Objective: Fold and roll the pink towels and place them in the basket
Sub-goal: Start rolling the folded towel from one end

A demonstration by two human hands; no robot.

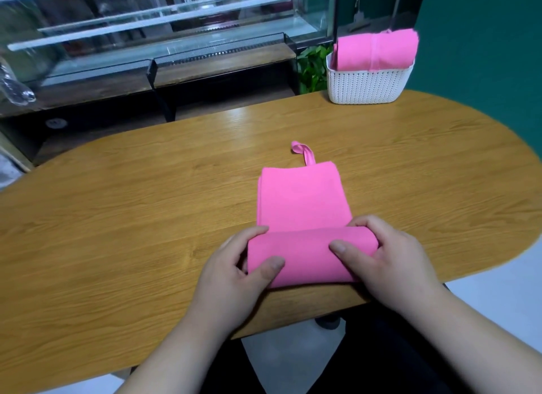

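Observation:
A pink towel [302, 200] lies folded into a narrow strip on the wooden table [117, 212], its hanging loop pointing away from me. The near end is rolled up into a thick roll. My left hand [237, 273] grips the roll's left end, thumb on top and fingers curled round the far side. My right hand [390, 259] grips the right end the same way. At the table's far right stands a white woven basket [366, 86] with pink rolled towels [378, 49] sticking out of its top.
A glass display case [164, 33] on a dark counter runs behind the table. A green plant [312, 68] sits left of the basket, and a green wall is at the right. The table's near edge is just below my hands.

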